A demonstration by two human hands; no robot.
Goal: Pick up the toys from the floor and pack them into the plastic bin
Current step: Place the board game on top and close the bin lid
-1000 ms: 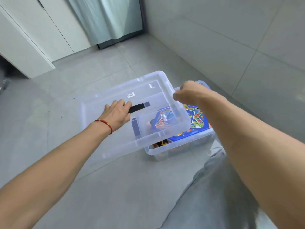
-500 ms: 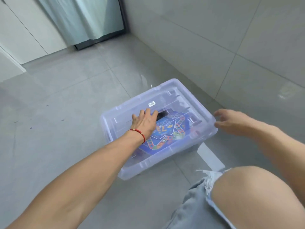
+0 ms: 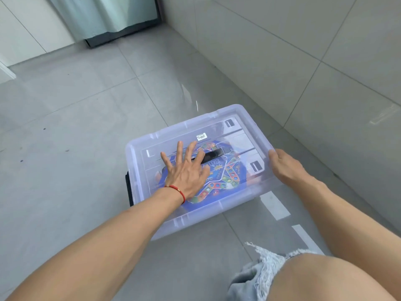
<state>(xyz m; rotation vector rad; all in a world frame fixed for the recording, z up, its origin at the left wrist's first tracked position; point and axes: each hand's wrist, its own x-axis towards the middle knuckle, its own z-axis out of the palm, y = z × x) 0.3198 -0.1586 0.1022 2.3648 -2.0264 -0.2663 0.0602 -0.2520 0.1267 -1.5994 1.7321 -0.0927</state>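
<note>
The clear plastic bin (image 3: 217, 210) stands on the grey tiled floor with its clear lid (image 3: 243, 131) lying on top. Through the lid I see a blue board game (image 3: 223, 181) with coloured circles inside. My left hand (image 3: 186, 170) lies flat on the lid with fingers spread, over the lid's black handle (image 3: 213, 154). My right hand (image 3: 284, 166) rests against the lid's right edge, fingers curled around the rim. A black latch (image 3: 128, 187) shows at the bin's left end.
A tiled wall (image 3: 303, 51) runs close behind and to the right of the bin. A curtain and door frame (image 3: 121, 18) are at the far end. My bare knee (image 3: 325, 276) and frayed denim shorts are at the lower right. Open floor lies to the left.
The lid was held tilted above the bin a second ago; now it lies flat on the bin. My left hand has spread flat on it and my right hand has come to the right edge.
</note>
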